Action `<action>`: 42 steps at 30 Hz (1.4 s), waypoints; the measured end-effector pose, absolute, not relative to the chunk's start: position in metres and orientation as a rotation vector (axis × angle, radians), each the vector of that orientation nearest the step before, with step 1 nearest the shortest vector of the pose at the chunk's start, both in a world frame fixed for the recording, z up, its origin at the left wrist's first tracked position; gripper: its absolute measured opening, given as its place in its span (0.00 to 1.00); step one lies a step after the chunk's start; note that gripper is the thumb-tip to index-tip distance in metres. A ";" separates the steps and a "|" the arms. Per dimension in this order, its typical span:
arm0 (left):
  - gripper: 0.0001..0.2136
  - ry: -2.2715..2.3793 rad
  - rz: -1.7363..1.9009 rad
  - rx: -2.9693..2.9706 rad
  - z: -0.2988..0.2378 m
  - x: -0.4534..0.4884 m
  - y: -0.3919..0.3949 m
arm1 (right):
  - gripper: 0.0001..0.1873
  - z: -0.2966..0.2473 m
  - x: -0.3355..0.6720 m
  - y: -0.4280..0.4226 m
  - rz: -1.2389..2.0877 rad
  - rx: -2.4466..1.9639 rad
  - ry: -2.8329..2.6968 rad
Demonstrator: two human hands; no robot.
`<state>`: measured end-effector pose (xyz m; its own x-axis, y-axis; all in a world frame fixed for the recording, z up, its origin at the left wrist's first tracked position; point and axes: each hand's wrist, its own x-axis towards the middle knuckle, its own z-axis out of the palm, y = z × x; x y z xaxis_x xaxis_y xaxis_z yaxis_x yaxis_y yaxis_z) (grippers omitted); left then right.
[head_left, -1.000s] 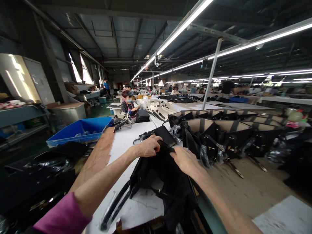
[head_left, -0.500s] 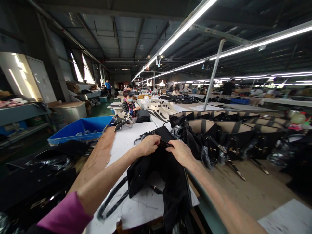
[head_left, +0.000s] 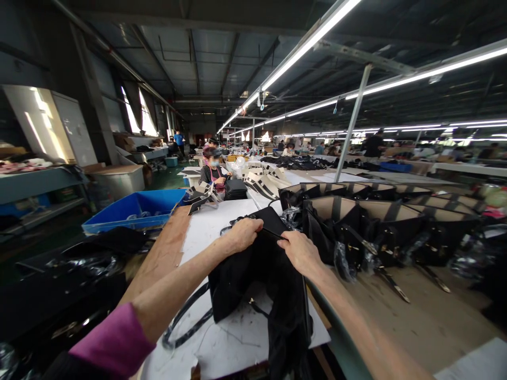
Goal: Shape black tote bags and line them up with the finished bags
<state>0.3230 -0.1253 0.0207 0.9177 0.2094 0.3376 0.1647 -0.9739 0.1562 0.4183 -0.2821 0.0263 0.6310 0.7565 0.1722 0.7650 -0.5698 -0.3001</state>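
Observation:
A black handbag [head_left: 261, 274] lies on the white-covered table [head_left: 225, 351] in front of me, its dark fabric spread toward me. My left hand [head_left: 246, 234] is closed on the bag's far edge, fingers curled over it. On the same edge, a little to the right, my right hand [head_left: 300, 252] pinches it between thumb and fingers. The edge runs taut between the two hands. A wrapped black handle loop [head_left: 186, 316] rests on the table left of the bag. Beyond my hands lies a black flat panel [head_left: 271, 219].
Rows of black handbags with beige linings [head_left: 368, 227] stand on the right. A blue bin [head_left: 137, 208] is at the left, with black bags [head_left: 59, 295] piled nearer. Farther off, a co-worker [head_left: 213, 171] sits by beige pieces [head_left: 265, 179] and a black stack [head_left: 235, 189].
The view has shifted slightly, so the scene sits a little farther right. My right hand has moved slightly away from my left along the edge; both keep hold of the bag.

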 end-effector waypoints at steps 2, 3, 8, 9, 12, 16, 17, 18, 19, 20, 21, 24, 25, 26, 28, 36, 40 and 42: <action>0.12 0.275 0.567 2.910 0.022 0.323 -0.125 | 0.10 0.025 0.419 -0.283 -0.046 -2.496 -1.210; 0.14 0.273 0.581 2.869 0.023 0.322 -0.125 | 0.10 0.024 0.419 -0.283 -0.051 -2.486 -1.213; 0.19 0.167 0.550 2.605 0.024 0.320 -0.120 | 0.09 0.026 0.422 -0.287 -0.032 -2.487 -1.221; 0.18 0.144 0.527 2.556 0.023 0.321 -0.118 | 0.09 0.027 0.423 -0.288 -0.024 -2.488 -1.219; 0.15 0.132 0.455 2.383 0.018 0.323 -0.113 | 0.09 0.029 0.427 -0.291 0.026 -2.483 -1.223; 0.14 0.192 0.384 2.094 0.011 0.329 -0.109 | 0.10 0.030 0.431 -0.292 0.100 -2.482 -1.216; 0.14 0.212 0.376 2.048 0.010 0.331 -0.108 | 0.10 0.030 0.431 -0.292 0.105 -2.483 -1.212; 0.13 0.228 0.371 2.017 0.009 0.332 -0.108 | 0.10 0.031 0.431 -0.291 0.106 -2.486 -1.207; 0.13 0.237 0.370 2.002 0.008 0.333 -0.108 | 0.10 0.031 0.432 -0.290 0.106 -2.490 -1.203; 0.13 0.242 0.369 1.997 0.008 0.334 -0.108 | 0.10 0.031 0.432 -0.289 0.105 -2.494 -1.199; 0.12 0.248 0.368 1.988 0.008 0.334 -0.108 | 0.10 0.032 0.432 -0.289 0.104 -2.497 -1.199; 0.11 0.256 0.373 1.967 0.008 0.334 -0.110 | 0.10 0.032 0.433 -0.287 0.112 -2.455 -1.252; 0.11 0.253 0.378 1.966 0.008 0.334 -0.110 | 0.10 0.032 0.433 -0.287 0.107 -2.421 -1.283; 0.11 0.247 0.382 1.970 0.008 0.333 -0.111 | 0.10 0.033 0.433 -0.286 0.098 -2.387 -1.312; 0.11 0.234 0.387 1.991 0.008 0.333 -0.111 | 0.10 0.033 0.434 -0.284 0.074 -2.333 -1.358; 0.11 0.272 0.395 2.045 0.008 0.333 -0.112 | 0.11 0.039 0.430 -0.277 -0.134 -2.499 -1.507; 0.12 0.314 0.414 2.048 0.010 0.332 -0.115 | 0.11 0.043 0.427 -0.275 -0.258 -2.568 -1.574; 0.12 0.304 0.415 2.025 0.010 0.333 -0.118 | 0.11 0.044 0.428 -0.273 -0.210 -2.507 -1.639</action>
<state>0.3329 -0.1183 0.0097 0.9093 0.3832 0.1619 0.0382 -0.4644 0.8848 0.4282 -0.2726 0.0437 0.3973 0.8974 0.1920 0.9168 -0.3974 -0.0396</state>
